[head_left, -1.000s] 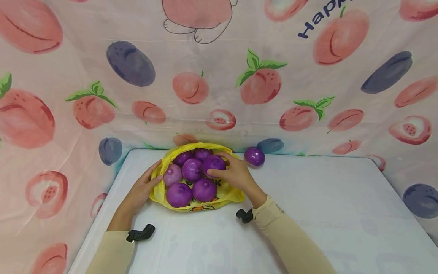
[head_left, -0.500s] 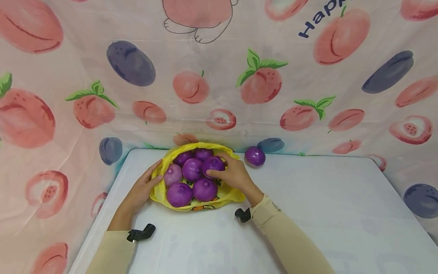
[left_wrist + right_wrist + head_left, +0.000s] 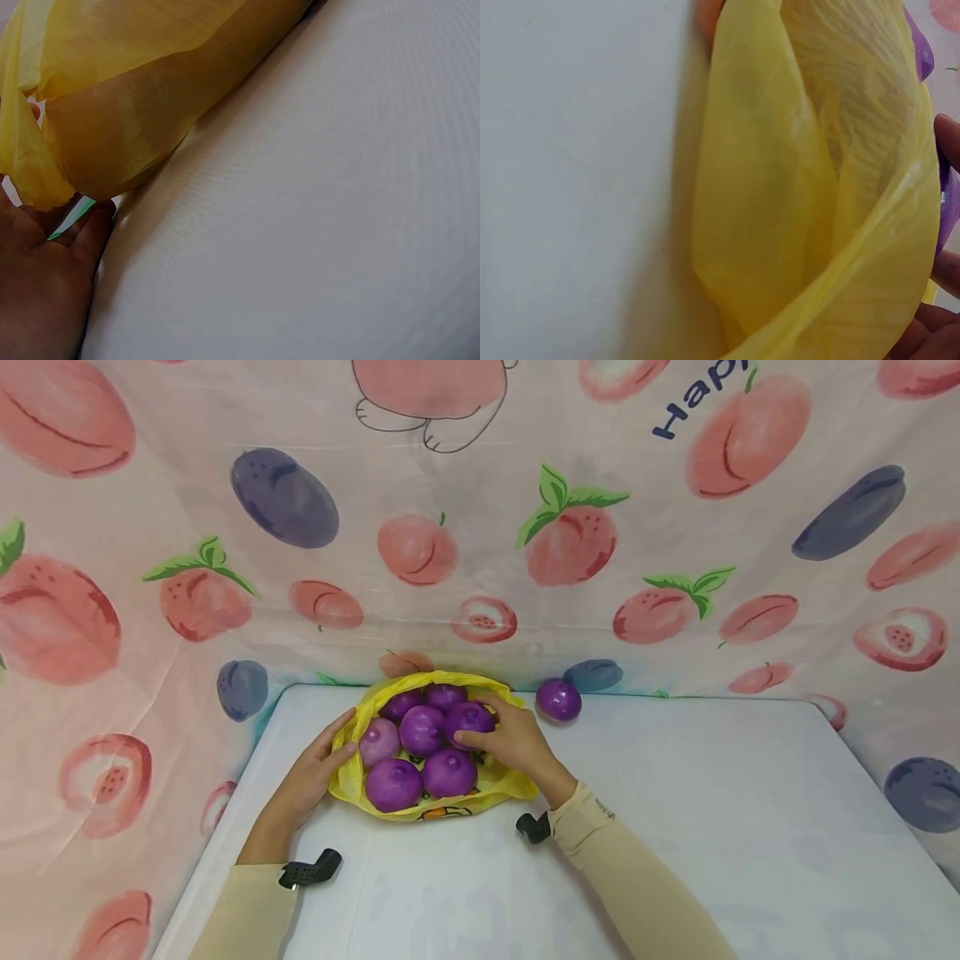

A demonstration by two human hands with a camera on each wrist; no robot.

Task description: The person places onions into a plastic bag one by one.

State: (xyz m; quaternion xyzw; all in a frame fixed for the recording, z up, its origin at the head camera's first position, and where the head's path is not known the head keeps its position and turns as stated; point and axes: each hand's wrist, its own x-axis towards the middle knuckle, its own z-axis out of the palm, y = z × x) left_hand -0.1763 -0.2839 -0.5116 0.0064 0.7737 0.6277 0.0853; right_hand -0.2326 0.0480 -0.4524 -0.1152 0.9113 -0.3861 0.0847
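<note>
A yellow plastic bag (image 3: 408, 816) lies on its side, its mouth spread wide and several purple onions inside. One of these, a paler onion (image 3: 378, 743), sits at the left. My right hand (image 3: 521, 743) reaches into the bag's right side and grips a dark purple onion (image 3: 468, 722) between thumb and fingers. At the left side, my left hand (image 3: 307, 777) holds the bag's edge, thumb near the rim; the left wrist view shows yellow film hanging over its fingers. A single purple onion (image 3: 558, 700) rests outside the bag, to the right.
The white table (image 3: 712, 818) stretches away to the right and toward the front. Behind it hangs a fruit-printed cloth (image 3: 487, 485), meeting the table's back edge just past the bag. A black wrist camera (image 3: 310, 869) sits on the left sleeve.
Almost nothing differs. Both hands stay in place at the bag; the gripped onion shifts very slightly, and the head view tilts a little.
</note>
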